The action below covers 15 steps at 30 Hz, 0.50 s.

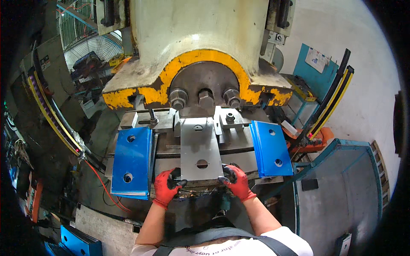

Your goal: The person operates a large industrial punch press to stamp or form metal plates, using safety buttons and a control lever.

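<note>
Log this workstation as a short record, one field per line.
Left hand: gloved red and black, at grey plate, near left corner
Right hand: gloved alike, near right corner
Grip: firmness unclear
Plate: two cutouts
Left side: blue plate stack
Right side: another blue stack
Machine: pale body, chipped yellow edging

A: How is the scene lit?
B: Evenly and moderately at the press (197, 42); a small highlight marks its pale casing, and a soft sheen lies on the grey plate (200, 145) below it. Right of the press, the wall (341, 25) is bright; left of it, the background is dim, apart from a pale corrugated arch (95, 52).
A: And the shadows?
B: Dark beneath the press.
A: The optics?
B: Clear near the press, softer far left of it; the yellow-edged bars (48, 109) flanking it curve, and black vignetting rounds the corners.
</note>
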Available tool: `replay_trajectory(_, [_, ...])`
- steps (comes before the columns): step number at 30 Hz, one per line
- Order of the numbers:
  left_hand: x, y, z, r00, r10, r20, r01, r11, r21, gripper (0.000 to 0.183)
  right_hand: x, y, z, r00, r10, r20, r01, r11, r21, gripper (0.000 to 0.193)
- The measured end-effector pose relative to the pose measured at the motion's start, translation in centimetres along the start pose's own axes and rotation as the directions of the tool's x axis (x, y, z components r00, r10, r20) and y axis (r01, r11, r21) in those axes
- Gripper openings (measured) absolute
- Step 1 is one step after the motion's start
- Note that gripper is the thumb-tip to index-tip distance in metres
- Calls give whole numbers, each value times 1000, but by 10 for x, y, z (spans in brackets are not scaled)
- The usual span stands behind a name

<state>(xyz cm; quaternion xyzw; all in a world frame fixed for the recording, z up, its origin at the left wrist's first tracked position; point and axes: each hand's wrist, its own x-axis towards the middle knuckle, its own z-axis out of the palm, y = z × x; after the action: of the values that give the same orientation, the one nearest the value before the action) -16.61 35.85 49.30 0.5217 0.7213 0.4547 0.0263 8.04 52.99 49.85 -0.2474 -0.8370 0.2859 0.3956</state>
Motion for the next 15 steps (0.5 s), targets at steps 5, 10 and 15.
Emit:
replay_trajectory(5, [3,3,0,1000,4,-5,-4,1000,-31,66,-3,13,5,999,-10,-31,9,999,-35,43])
replay_trajectory(10, [1,-6,5,1000,-1,7,1,998,-55,64,-3,13,9,999,-10,-45,8,999,-37,40])
replay_trajectory(15, [1,-6,3,993,119,-8,-118,988,104,69,-3,9,8,999,8,-52,-12,997,-71,42])
